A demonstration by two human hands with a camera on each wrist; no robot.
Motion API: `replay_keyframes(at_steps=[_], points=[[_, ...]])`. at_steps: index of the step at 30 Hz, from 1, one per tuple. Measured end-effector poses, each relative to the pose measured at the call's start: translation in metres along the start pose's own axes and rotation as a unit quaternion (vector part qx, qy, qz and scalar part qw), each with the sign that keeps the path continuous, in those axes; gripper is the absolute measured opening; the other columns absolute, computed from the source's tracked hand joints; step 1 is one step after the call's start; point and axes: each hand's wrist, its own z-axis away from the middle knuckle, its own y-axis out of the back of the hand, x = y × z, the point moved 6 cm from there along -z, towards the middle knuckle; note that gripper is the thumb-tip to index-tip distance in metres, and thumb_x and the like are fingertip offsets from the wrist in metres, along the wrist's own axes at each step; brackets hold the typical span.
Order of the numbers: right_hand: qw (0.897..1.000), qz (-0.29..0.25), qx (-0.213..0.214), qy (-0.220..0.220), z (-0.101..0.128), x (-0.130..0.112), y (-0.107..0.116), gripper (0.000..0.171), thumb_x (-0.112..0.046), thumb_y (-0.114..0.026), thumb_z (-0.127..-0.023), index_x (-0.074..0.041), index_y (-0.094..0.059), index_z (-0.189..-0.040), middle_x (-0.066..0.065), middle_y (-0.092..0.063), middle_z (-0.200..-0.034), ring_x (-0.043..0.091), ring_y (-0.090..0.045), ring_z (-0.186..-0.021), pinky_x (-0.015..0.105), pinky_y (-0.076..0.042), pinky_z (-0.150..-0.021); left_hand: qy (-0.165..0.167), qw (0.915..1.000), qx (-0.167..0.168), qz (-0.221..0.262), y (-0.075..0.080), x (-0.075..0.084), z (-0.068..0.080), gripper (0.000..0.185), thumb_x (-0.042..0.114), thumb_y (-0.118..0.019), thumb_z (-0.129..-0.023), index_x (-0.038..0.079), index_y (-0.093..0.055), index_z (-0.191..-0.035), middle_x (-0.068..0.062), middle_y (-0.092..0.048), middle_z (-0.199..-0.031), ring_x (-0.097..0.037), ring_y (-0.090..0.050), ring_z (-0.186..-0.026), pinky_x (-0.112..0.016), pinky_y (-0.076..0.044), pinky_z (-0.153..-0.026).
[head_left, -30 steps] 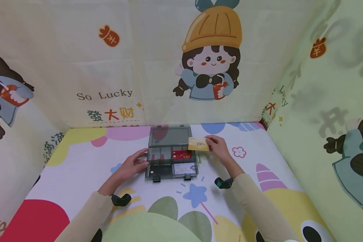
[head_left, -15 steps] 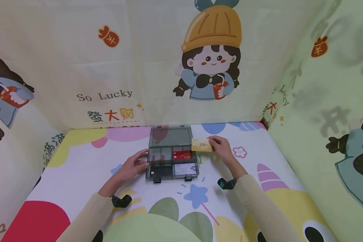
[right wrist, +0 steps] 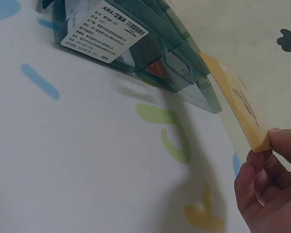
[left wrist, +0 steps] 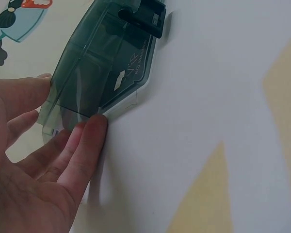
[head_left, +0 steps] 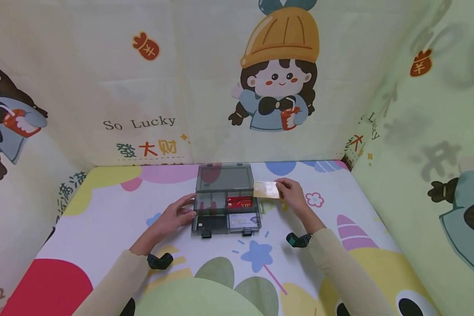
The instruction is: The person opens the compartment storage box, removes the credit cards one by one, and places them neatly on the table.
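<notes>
My right hand (head_left: pixel 292 193) pinches a gold card (head_left: pixel 265 189) by its right end, between thumb and fingers. The card (right wrist: pixel 236 102) is held up beside the right edge of a clear dark-green plastic box (head_left: pixel 253 224) with its lid (head_left: pixel 223 177) swung back. In its compartments lie a red VIP card (head_left: pixel 239 202), a black card (head_left: pixel 211 223) and a white card (head_left: pixel 242 220). My left hand (head_left: pixel 176 219) rests at the box's left side. Its fairly straight fingers (left wrist: pixel 87 155) touch the wall near a corner in the left wrist view.
The box stands on a table with a colourful printed cloth (head_left: pixel 205 250). A printed fabric backdrop (head_left: pixel 205 87) rises close behind the lid, with more fabric (head_left: pixel 403 184) on the right. A latch (head_left: pixel 206 235) juts from the box's front edge.
My right hand has moved slightly right with the gold card, away from over the box's right edge. The card's face now catches more light. The left hand stays at the box.
</notes>
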Motion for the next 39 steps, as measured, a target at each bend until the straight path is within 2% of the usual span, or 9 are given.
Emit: replay_keyframes(at_steps=[9, 17, 23, 30, 39], points=[[1.0, 0.014, 0.003, -0.018, -0.003, 0.003, 0.001, 0.028, -0.021, -0.05, -0.101, -0.006, -0.064, -0.12, 0.013, -0.059, -0.102, 0.017, -0.051, -0.078, 0.02, -0.046, -0.063, 0.001, 1.0, 0.004, 0.005, 0.0, -0.003, -0.001, 0.062, 0.022, -0.059, -0.097, 0.027, -0.031, -0.152, -0.014, -0.04, -0.151, -0.029, -0.056, -0.119, -0.038, -0.055, -0.093], [0.999, 0.011, 0.013, -0.027, -0.003, 0.008, 0.009, 0.028, -0.021, -0.05, -0.101, -0.006, -0.064, -0.121, 0.016, -0.06, -0.116, 0.019, -0.052, -0.087, 0.02, -0.047, -0.067, 0.007, 0.9999, 0.008, 0.002, -0.001, -0.005, -0.003, 0.061, 0.023, -0.06, -0.096, 0.031, -0.032, -0.15, -0.014, -0.037, -0.152, -0.031, -0.055, -0.122, -0.04, -0.055, -0.093], [0.999, 0.018, -0.006, -0.047, -0.003, 0.009, 0.009, 0.03, -0.023, -0.049, -0.102, -0.008, -0.062, -0.124, 0.014, -0.057, -0.122, 0.021, -0.053, -0.092, 0.02, -0.048, -0.071, 0.011, 0.9999, 0.011, 0.0, 0.0, -0.007, -0.003, 0.062, 0.024, -0.06, -0.096, 0.032, -0.032, -0.15, -0.014, -0.037, -0.152, -0.032, -0.054, -0.123, -0.04, -0.055, -0.094], [0.997, 0.034, -0.029, -0.06, -0.005, 0.018, 0.002, 0.03, -0.025, -0.05, -0.101, -0.011, -0.063, -0.124, 0.013, -0.058, -0.113, 0.02, -0.053, -0.087, 0.021, -0.047, -0.068, 0.009, 0.9999, 0.012, 0.003, 0.0, -0.005, -0.001, 0.062, 0.022, -0.061, -0.096, 0.031, -0.032, -0.15, -0.015, -0.037, -0.152, -0.032, -0.054, -0.123, -0.041, -0.055, -0.094], [0.996, 0.047, -0.035, -0.064, -0.003, 0.02, -0.002, 0.031, -0.027, -0.054, -0.1, -0.011, -0.064, -0.124, 0.014, -0.059, -0.118, 0.025, -0.055, -0.099, 0.021, -0.049, -0.07, 0.014, 0.9998, 0.015, -0.001, 0.0, -0.006, -0.002, 0.062, 0.022, -0.061, -0.096, 0.031, -0.033, -0.15, -0.015, -0.037, -0.152, -0.032, -0.055, -0.123, -0.041, -0.055, -0.093]])
